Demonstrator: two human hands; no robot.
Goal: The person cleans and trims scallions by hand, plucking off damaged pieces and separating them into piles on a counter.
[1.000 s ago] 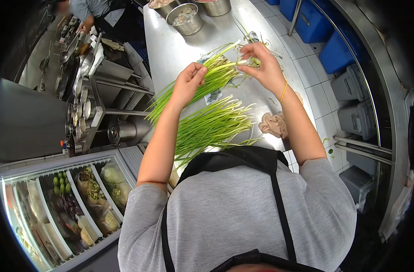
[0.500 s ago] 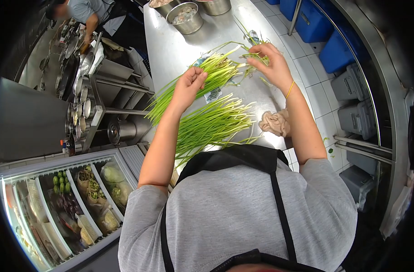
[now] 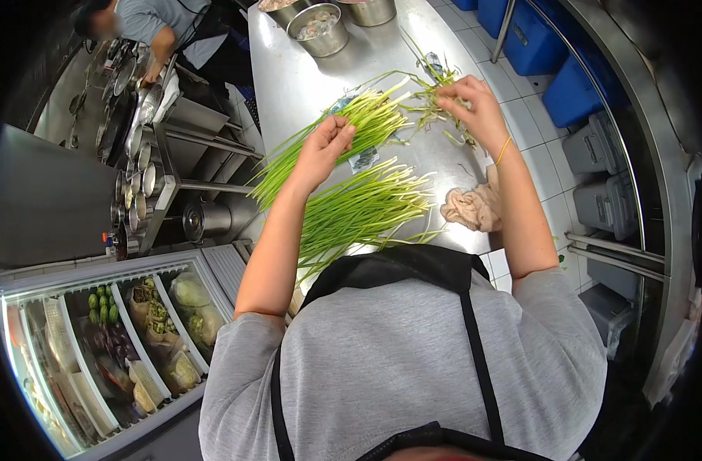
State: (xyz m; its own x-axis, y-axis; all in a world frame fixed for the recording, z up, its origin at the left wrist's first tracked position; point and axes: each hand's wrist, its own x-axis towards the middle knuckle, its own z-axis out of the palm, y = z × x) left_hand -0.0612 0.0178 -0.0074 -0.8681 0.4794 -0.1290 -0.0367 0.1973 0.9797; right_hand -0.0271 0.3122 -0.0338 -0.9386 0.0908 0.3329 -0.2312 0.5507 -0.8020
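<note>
Long green onions with white ends lie in two bunches on the steel table [image 3: 289,81]. My left hand [image 3: 326,146] is closed on a green onion, over the upper bunch [image 3: 370,119]. The lower bunch [image 3: 366,206] lies nearer my body, its white ends pointing right. Over a loose heap of trimmings [image 3: 431,98] at the right, my right hand [image 3: 475,109] has its fingers curled, thumb near the fingertips; what they hold, if anything, is too small to name. A crumpled beige cloth [image 3: 471,209] sits below my right hand.
Metal pots [image 3: 318,32] with food stand at the table's far end. At the upper left a person [image 3: 155,27] reaches toward a counter of pans. A glass-topped fridge [image 3: 109,346] with vegetables is lower left. Blue bins [image 3: 570,88] stand right of the table.
My right hand has moved right, away from the onions' white ends, to the trimmings. My left hand has stayed nearly in place. The other person's arm has shifted.
</note>
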